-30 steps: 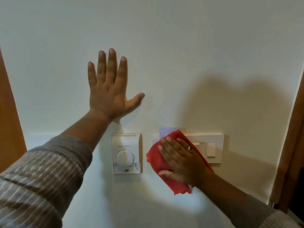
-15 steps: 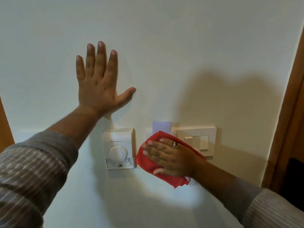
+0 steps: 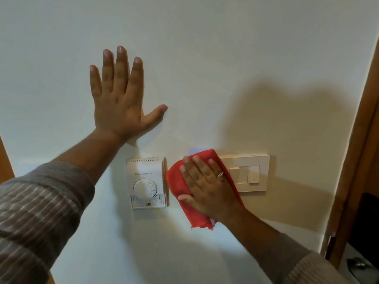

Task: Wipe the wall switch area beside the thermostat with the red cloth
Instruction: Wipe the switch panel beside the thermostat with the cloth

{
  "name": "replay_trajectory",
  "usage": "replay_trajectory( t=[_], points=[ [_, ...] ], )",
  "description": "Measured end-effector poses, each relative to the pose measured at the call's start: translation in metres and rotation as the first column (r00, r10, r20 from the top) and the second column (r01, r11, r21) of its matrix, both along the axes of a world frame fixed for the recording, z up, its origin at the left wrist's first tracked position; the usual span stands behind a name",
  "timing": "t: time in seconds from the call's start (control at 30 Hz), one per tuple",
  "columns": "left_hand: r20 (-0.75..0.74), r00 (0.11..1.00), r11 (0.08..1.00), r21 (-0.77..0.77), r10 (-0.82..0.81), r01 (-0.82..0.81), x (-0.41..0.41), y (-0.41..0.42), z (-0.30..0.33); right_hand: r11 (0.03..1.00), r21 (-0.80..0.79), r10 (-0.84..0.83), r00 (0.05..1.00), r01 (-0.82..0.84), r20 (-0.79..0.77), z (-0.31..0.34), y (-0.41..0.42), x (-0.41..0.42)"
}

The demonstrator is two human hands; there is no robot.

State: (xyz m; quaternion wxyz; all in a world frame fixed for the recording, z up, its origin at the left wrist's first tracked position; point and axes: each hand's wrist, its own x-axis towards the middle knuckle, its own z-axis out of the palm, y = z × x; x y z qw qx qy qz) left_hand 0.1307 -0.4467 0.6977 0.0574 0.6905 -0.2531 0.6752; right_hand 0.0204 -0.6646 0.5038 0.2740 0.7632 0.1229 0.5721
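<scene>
Beside thermostat [image 3: 146,182] — right hand [image 3: 207,186] flattens red cloth [image 3: 178,181]

The left hand [image 3: 120,103] is laid flat against the pale wall [image 3: 225,48], fingers [image 3: 121,64] spread and pointing up, above and slightly left of the white thermostat [image 3: 146,182]. The red cloth [image 3: 180,185] is pressed to the wall under the open right hand [image 3: 207,187], on which a ring [image 3: 220,174] is worn; the cloth lies just beside the thermostat's right edge and overlaps the left end of the cream switch plate [image 3: 249,172]. A brown door frame [image 3: 361,140] is seen at the right edge.
</scene>
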Motion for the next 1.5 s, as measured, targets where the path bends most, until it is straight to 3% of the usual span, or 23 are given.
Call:
replay_trajectory(
  t=[0.13,0.2,0.3,0.43,0.53,0.63,0.73,0.8,0.87,0.97,1.07,1.13,1.2,1.27,1.5],
  points=[
    [0.008,1.0,1.0,0.018,-0.003,0.003,0.001,0.002,0.001,0.926,-0.361,0.039,0.981,-0.107,-0.192,0.004,-0.022,-0.003],
    [-0.005,1.0,1.0,0.025,-0.012,0.012,0.0,0.003,0.001,0.88,-0.422,0.083,0.946,-0.217,-0.313,0.016,-0.035,-0.007],
    [-0.016,1.0,1.0,0.025,-0.016,0.017,0.0,0.003,0.001,0.873,-0.396,0.136,0.923,-0.284,-0.36,0.028,-0.043,-0.014],
    [-0.017,1.0,1.0,0.015,-0.009,0.009,-0.002,0.001,0.0,0.954,-0.218,0.172,0.971,-0.207,-0.168,0.021,-0.027,-0.014],
    [-0.008,1.0,1.0,0.011,0.002,-0.002,-0.001,-0.001,0.0,0.982,-0.157,0.093,0.993,-0.104,-0.075,0.016,-0.009,-0.007],
    [0.004,1.0,1.0,0.009,0.007,-0.007,-0.001,0.0,0.0,0.965,-0.251,0.04,0.991,-0.072,-0.129,0.009,-0.004,-0.005],
    [-0.005,1.0,1.0,0.017,-0.006,0.007,-0.002,0.002,0.0,0.895,-0.399,0.088,0.956,-0.199,-0.279,0.015,-0.021,-0.01],
    [-0.002,1.0,1.0,0.019,-0.004,0.004,-0.003,0.003,0.0,0.877,-0.394,0.141,0.931,-0.275,-0.336,0.023,-0.032,-0.014],
    [-0.005,1.0,1.0,0.021,0.003,-0.003,-0.003,0.003,0.0,0.922,-0.313,0.153,0.956,-0.23,-0.251,0.021,-0.035,-0.016],
    [-0.012,1.0,1.0,0.017,0.005,-0.005,-0.004,0.003,-0.001,0.995,-0.055,0.084,0.994,-0.087,-0.066,0.0,-0.021,-0.014],
    [-0.007,1.0,1.0,0.014,0.0,0.001,-0.005,0.002,-0.001,0.996,0.083,-0.017,0.999,0.02,-0.03,-0.019,-0.003,-0.006],
    [-0.009,1.0,1.0,0.018,0.001,-0.001,-0.005,0.002,-0.001,0.997,-0.07,0.012,0.998,-0.017,-0.069,-0.02,-0.009,-0.007],
    [-0.009,1.0,1.0,0.017,-0.001,0.001,-0.005,0.003,0.0,0.943,-0.309,0.056,0.976,-0.121,-0.209,-0.013,-0.029,-0.013],
    [-0.012,1.0,1.0,0.02,-0.01,0.01,-0.005,0.003,0.0,0.902,-0.385,0.069,0.947,-0.194,-0.315,-0.004,-0.049,-0.021],
    [-0.009,1.0,1.0,0.011,0.002,-0.002,-0.005,0.0,0.0,0.988,-0.088,0.122,0.991,-0.127,-0.062,0.001,-0.027,-0.014]
  ],
)
